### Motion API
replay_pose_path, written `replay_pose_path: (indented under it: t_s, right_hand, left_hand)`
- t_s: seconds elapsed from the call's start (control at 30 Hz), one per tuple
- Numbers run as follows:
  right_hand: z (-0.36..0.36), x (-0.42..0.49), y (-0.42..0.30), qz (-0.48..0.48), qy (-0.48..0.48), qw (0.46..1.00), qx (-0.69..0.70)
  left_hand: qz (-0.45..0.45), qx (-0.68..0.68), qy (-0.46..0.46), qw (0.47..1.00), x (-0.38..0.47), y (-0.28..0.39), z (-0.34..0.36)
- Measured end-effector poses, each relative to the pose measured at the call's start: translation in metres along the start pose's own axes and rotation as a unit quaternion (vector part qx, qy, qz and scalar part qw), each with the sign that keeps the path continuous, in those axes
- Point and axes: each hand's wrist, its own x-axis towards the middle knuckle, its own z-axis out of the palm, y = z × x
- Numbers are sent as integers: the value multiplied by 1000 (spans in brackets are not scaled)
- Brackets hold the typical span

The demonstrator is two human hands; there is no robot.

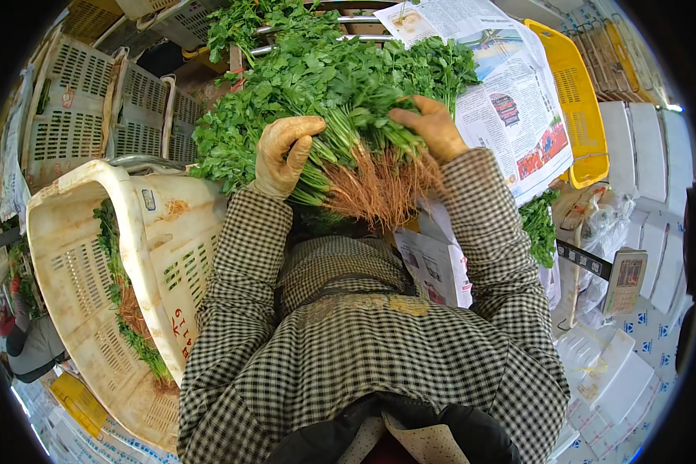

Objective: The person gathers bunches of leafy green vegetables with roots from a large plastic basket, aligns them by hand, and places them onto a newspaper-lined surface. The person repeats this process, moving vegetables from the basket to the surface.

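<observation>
In front of me lies a large heap of leafy green herbs [301, 81], like coriander or leaf celery, with green stems and long brown roots [377, 185] towards my body. My left hand [284, 153], in a stained tan glove, is beside the stems on the left. Its fingers curl with the thumb apart, and nothing shows between them. My right hand [432, 127], also gloved, closes around stems at the right side of the rooted bunch [403, 133]. Some of its fingertips are hidden among the leaves, and the leaves there are blurred.
Newspaper sheets [499, 98] lie to the right, beside a yellow plastic crate [586, 116]. At left, a tilted cream crate [133, 232] holds more rooted greens [130, 307]. Stacked crates [69, 98] stand behind it. White foam boxes [649, 151] line the right. A person [32, 342] is at far left.
</observation>
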Motion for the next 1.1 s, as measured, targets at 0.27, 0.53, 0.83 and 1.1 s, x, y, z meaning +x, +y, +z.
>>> replay_pose_path:
  t_s: [0.27, 0.53, 0.83, 1.1]
  right_hand:
    - [-56, 8, 3, -239, -29, 958, 158]
    - [-2, -1, -165, -418, -178, 840, 295]
    - [-16, -3, -73, -198, -28, 942, 269]
    - [65, -47, -102, -543, 135, 759, -333]
  left_hand:
    - [141, -109, -22, 984, 33, 43, 14]
    - [-93, -255, -236, 933, 35, -5, 59]
    - [68, -18, -141, 987, 27, 32, 11]
    - [-76, -23, -207, 975, 1, 14, 28]
